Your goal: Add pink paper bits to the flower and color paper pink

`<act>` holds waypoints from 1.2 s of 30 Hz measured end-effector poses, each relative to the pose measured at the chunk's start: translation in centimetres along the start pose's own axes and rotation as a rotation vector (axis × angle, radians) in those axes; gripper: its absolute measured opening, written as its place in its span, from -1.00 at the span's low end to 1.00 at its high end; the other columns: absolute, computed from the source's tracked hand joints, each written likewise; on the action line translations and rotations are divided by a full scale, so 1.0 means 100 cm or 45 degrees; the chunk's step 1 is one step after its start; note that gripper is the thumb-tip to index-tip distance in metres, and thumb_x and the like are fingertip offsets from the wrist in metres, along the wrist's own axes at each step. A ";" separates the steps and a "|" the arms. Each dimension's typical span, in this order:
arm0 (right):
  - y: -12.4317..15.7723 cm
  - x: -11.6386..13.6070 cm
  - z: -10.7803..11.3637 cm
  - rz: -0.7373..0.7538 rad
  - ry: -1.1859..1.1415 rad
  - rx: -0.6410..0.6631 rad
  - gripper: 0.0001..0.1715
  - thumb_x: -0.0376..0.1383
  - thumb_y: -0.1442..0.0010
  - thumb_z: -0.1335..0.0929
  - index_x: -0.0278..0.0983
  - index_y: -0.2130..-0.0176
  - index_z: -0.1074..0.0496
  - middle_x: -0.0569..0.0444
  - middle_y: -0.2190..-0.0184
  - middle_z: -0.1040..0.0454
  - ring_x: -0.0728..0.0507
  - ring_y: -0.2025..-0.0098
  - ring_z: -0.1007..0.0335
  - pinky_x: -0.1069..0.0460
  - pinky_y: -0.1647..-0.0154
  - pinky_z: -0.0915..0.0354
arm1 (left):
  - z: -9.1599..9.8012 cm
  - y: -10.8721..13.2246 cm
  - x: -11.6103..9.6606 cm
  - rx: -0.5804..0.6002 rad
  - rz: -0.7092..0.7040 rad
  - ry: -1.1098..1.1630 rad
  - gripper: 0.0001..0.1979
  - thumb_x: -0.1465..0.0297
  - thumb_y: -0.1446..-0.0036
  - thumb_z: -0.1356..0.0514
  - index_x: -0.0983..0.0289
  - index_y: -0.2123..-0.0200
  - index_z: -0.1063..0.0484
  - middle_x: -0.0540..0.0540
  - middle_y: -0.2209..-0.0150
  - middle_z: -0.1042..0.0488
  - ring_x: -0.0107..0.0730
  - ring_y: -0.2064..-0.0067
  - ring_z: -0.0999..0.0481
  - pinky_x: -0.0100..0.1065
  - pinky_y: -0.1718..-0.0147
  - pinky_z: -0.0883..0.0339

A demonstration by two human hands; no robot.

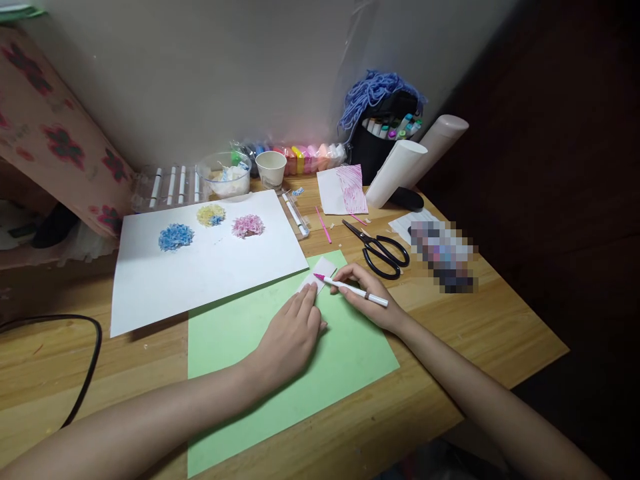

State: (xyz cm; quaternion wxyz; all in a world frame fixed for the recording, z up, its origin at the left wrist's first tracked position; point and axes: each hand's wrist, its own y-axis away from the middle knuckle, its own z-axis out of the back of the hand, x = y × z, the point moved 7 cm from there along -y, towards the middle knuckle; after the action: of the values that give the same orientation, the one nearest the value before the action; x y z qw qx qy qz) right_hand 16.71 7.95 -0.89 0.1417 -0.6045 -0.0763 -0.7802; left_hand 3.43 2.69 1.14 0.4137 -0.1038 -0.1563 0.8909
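Note:
Between the fingers of my right hand (367, 293) is a white brush marker (356, 291), its magenta tip pointing left over a small piece of white paper (325, 268). Whether the tip touches the paper I cannot tell. My left hand (295, 327) lies with its fingers stretched out, the fingertips pressing on the lower edge of that paper. Under both hands is a green sheet (240, 393). Just beyond it, a large white board (145, 280) carries three fluffy clusters: a blue one (176, 237), a yellow one (210, 215) and a pink one (248, 225).
Black-handled scissors (385, 253) lie right of the green sheet. Behind them are a pink-scribbled paper (345, 190), white tubes (397, 173) and a black pen holder (367, 150). A paper cup (271, 170) and clear bowl (225, 180) stand near the wall. A black cable (95, 360) curves at left.

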 end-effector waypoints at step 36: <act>-0.004 -0.008 0.027 -0.028 0.091 -0.100 -0.75 -0.18 -0.26 -0.27 -0.23 0.14 -0.42 0.00 0.14 -0.49 -0.16 0.07 -0.43 -0.04 0.03 -0.30 | -0.001 0.000 -0.003 0.007 -0.023 0.041 -0.78 0.46 -0.28 0.03 0.46 0.33 -0.32 0.65 -0.04 -0.33 0.13 -0.13 -0.36 -0.04 0.01 -0.39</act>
State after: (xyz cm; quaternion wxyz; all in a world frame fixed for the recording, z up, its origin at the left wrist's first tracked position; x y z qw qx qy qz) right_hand 19.29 9.26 -0.98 0.1119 -0.5806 -0.0472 -0.8051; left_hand 3.72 2.48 1.06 0.4243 -0.1157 -0.1482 0.8858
